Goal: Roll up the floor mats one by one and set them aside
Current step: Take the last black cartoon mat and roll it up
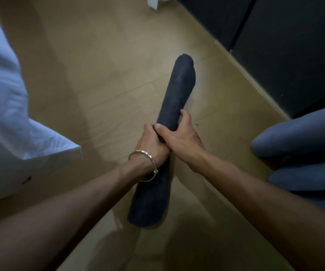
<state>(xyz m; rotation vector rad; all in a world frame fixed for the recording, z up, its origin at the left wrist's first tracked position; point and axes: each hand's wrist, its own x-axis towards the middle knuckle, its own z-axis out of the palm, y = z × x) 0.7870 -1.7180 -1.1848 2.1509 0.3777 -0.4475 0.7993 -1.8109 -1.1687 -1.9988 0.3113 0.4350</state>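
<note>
Both hands [169, 139] grip rolled mat [177, 94], pointing away

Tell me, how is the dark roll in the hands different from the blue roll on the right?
The dark roll is nearly black; the blue roll is paler grey-blue. The dark roll is gripped by the left hand and right hand; the blue roll lies untouched. The dark roll points away; the blue roll lies crosswise. Both are rolled up.

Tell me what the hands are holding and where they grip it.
Both grip the rolled dark mat near its middle: the left hand, wearing a bracelet, sits just nearer the person than the right hand, fingers curled round the roll.
</note>
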